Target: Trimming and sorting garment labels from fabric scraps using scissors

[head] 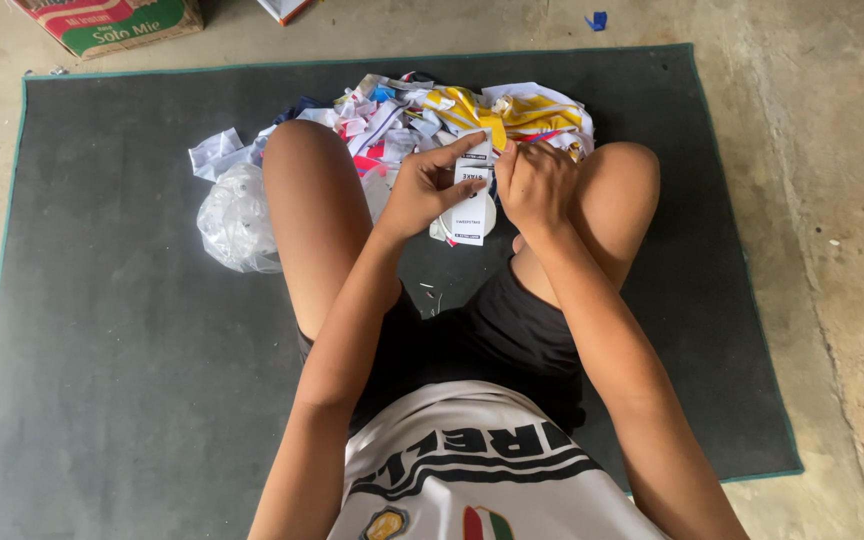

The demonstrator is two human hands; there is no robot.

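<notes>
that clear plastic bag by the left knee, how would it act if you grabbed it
The crumpled clear plastic bag probably is floppy and collapses in the grip. It looks thin and light, so a push would likely slide it across the mat.

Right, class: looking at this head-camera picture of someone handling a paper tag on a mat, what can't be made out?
- White tag: its middle is covered by the left hand.
- Right hand: fingertips curled away, grip hidden.
- Scrap pile: partly behind the knees.
- Cardboard box: cut off by the top edge.
</notes>
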